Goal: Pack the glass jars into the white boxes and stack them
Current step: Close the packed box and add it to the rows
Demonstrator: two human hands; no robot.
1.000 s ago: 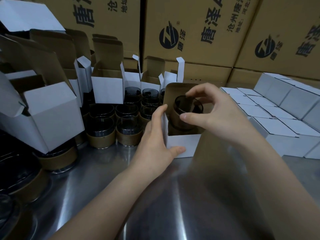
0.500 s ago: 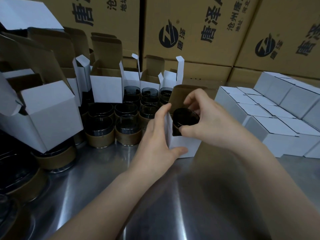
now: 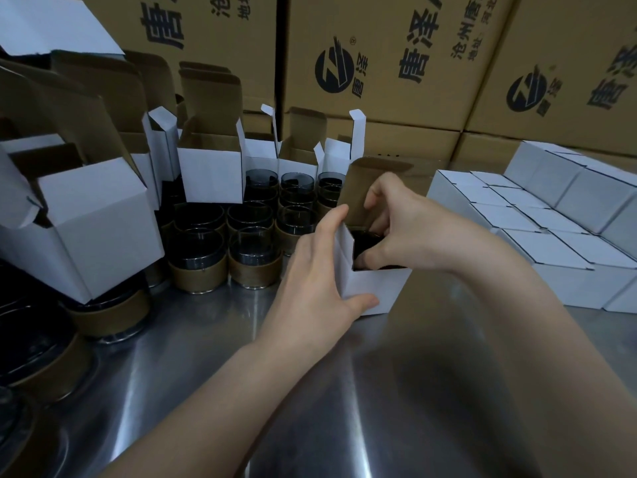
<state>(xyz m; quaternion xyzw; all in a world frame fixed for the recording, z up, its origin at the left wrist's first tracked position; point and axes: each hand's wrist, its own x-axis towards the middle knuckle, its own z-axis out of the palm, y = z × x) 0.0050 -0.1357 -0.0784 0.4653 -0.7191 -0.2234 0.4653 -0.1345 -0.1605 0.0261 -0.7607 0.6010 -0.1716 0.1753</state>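
Steel bench (image 3: 344,391), dull and reflective, with brown cartons (image 3: 379,63) stacked as a wall behind it. At the centre stands an open white box (image 3: 375,288), its brown-lined lid flap upright at the back. The left hand (image 3: 317,270) grips this box from its left side: fingers up along the side wall, thumb hooked round the lower front. The right hand (image 3: 406,229) reaches down into the opening from the right and pinches the rim of a dark glass jar (image 3: 365,241) – the jar sits low inside the box, only its top showing (the rest is hidden by the walls).

Each carton carries a round black logo with "唐泽" beside it, the same two characters in large print, and smaller lines beginning "沧州唐" and "地址" – cut off by the frame.

To the left stand more jars (image 3: 248,257) with brown bands, among open boxes (image 3: 210,174); to the right lie closed white boxes (image 3: 551,243) in rows.
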